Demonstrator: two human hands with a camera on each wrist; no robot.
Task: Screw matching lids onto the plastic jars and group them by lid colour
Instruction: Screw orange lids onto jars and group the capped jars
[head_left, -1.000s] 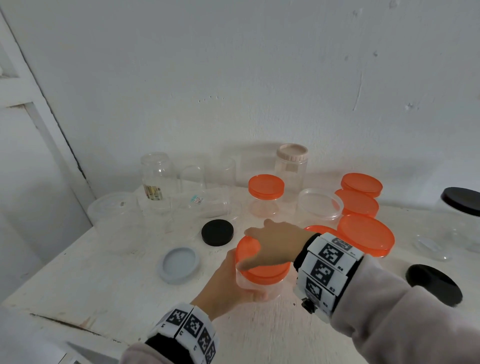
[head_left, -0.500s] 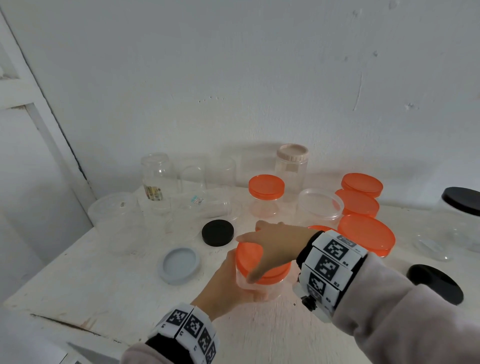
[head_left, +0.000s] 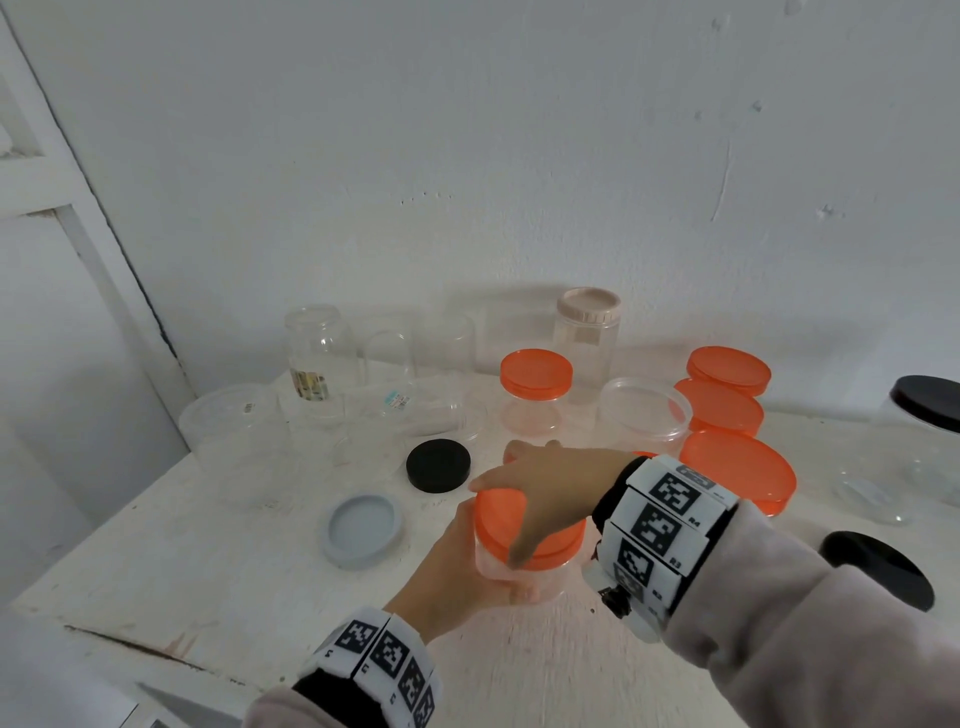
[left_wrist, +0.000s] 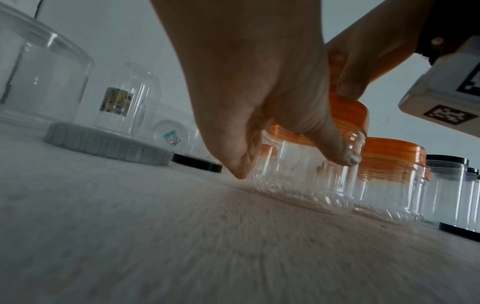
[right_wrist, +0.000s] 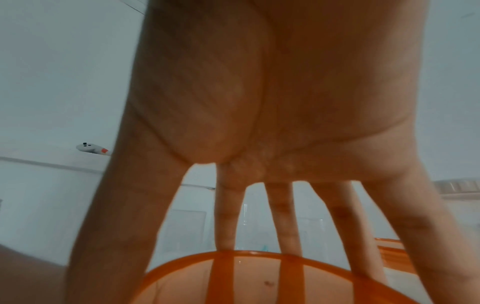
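A clear plastic jar (head_left: 524, 577) stands near the table's front, topped by an orange lid (head_left: 498, 514). My left hand (head_left: 467, 566) wraps round the jar's body from the left; in the left wrist view its fingers (left_wrist: 335, 152) press the clear jar (left_wrist: 298, 176). My right hand (head_left: 545, 493) arches over the orange lid (right_wrist: 259, 279) and grips its rim, the fingertips (right_wrist: 226, 236) spread around the edge. Behind stand an orange-lidded jar (head_left: 535, 395) and several more orange-lidded jars (head_left: 737, 467) at the right.
A loose grey lid (head_left: 363, 530) and a black lid (head_left: 439, 465) lie left of the jar. Several lidless clear jars (head_left: 319, 358) stand at the back left, a beige-lidded jar (head_left: 587, 332) behind. Another black lid (head_left: 878, 571) and a black-lidded jar (head_left: 924, 431) are at the right.
My right hand has turned on the orange lid, its fingers sweeping round toward the front of the rim. The left hand and the jar have stayed in place.
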